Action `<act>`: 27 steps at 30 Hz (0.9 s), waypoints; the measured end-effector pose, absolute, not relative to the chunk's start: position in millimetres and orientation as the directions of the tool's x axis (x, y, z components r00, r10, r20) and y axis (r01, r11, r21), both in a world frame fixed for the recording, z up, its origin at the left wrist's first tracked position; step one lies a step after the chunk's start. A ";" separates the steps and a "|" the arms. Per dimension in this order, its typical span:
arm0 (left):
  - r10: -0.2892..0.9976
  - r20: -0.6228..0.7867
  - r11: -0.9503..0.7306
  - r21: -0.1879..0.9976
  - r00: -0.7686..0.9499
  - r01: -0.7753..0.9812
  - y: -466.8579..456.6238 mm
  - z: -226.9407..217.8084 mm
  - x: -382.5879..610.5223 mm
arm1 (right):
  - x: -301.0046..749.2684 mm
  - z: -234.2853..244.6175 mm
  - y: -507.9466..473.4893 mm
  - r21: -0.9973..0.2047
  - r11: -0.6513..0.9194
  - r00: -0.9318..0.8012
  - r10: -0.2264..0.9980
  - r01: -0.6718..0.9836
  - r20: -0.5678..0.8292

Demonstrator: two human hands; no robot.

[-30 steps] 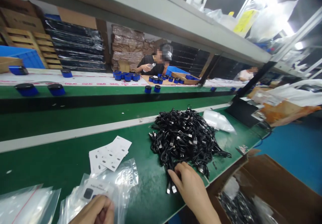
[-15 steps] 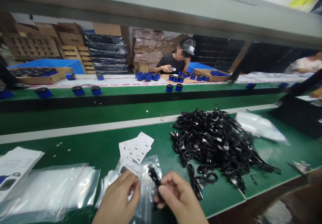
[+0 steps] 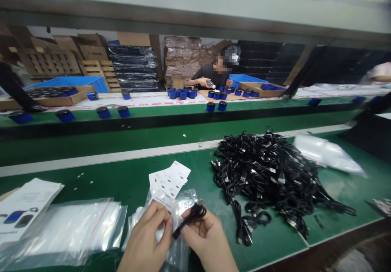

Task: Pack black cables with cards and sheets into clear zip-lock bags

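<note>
Below a long pale overhead shelf, a green workbench with a white strip stretched across the view, while farther back cardboard cartons, wooden pallets, a dark film-wrapped stack and brown wrapped bundles stood before a pale wall, the right side dimmer.

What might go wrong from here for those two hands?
The coiled black cable in the right hand could snag on the clear plastic bags close by. The fanned white printed cards beyond the left hand might get bumped and scatter. The large heap of black cables lies jumbled, so lifting one may drag others.
</note>
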State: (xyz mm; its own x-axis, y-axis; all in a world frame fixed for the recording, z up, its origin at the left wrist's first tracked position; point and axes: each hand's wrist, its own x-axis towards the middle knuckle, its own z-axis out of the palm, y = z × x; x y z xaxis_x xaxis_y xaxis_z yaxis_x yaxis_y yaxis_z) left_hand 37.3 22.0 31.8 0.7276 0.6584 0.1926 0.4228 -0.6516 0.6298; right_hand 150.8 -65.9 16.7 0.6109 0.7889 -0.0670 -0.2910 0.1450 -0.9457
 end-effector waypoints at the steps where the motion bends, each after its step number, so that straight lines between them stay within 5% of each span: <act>1: 0.675 0.206 -0.626 0.668 0.708 0.402 20.1 32.3 37.4 | 148.9 15.3 -62.6 -0.975 0.138 0.675 0.738 -0.174 -0.016; 6: 0.782 0.182 -0.449 0.828 0.597 0.336 10.5 34.3 36.6 | 144.1 13.0 -53.8 -0.995 0.079 0.759 0.644 0.067 0.102; 17: 0.825 0.330 -0.505 0.795 0.459 0.336 1.0 19.1 38.1 | 142.4 17.8 -53.9 -0.954 -0.144 0.584 0.811 0.264 0.039; 22: 0.834 0.267 -0.467 0.808 0.483 0.359 5.8 18.6 32.7 | 161.7 35.4 -75.3 -0.977 -0.133 0.277 0.957 0.167 -0.083; 27: 0.811 0.190 -0.439 0.822 0.553 0.362 8.6 15.4 33.6 | 162.7 29.7 -73.8 -0.990 -0.144 0.284 0.949 0.008 -0.136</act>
State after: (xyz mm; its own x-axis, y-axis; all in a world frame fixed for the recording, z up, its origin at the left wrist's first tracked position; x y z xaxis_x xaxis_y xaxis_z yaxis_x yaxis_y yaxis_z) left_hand 33.6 8.6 15.4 0.5529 0.8113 0.1901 0.3617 -0.4392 0.8223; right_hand 162.7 -73.8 29.7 0.2840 0.9491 -0.1358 0.0085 -0.1441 -0.9895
